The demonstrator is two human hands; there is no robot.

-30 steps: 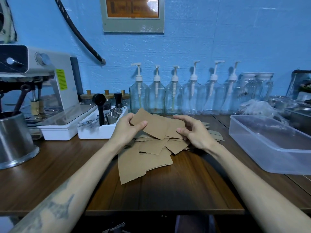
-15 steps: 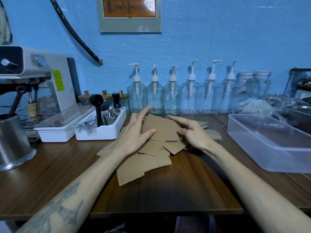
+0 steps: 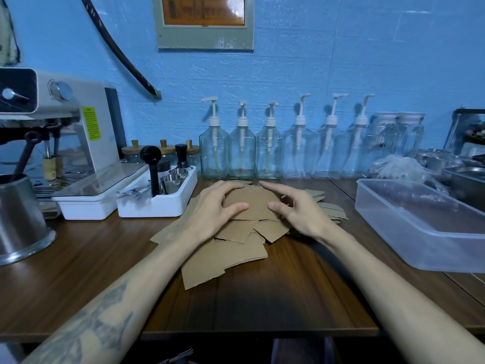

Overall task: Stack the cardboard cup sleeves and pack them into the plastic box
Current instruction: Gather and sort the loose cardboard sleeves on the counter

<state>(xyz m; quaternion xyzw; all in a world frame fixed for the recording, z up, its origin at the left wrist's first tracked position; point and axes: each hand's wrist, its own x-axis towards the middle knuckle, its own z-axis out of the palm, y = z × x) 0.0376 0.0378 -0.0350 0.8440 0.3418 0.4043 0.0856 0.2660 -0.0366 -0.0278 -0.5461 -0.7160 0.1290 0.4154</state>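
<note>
A loose heap of flat brown cardboard cup sleeves [image 3: 231, 256] lies on the wooden counter in front of me. My left hand [image 3: 214, 208] and my right hand [image 3: 299, 211] lie on either side of the top sleeve [image 3: 253, 206], fingers spread and arched over it, thumbs resting on its face. The sleeve lies flat on the heap. The clear plastic box [image 3: 409, 229] stands at the right with nothing visible inside it.
A white tray with tamper and steel cups [image 3: 157, 198] sits left of the heap, beside an espresso machine [image 3: 65, 143] and a steel jug [image 3: 18, 222]. Pump bottles [image 3: 241, 151] line the blue wall. Steel pans [image 3: 464, 179] stand behind the box.
The sleeve that both hands held tilted above the heap a second ago now lies flat on it. Both hands have spread out over it.
</note>
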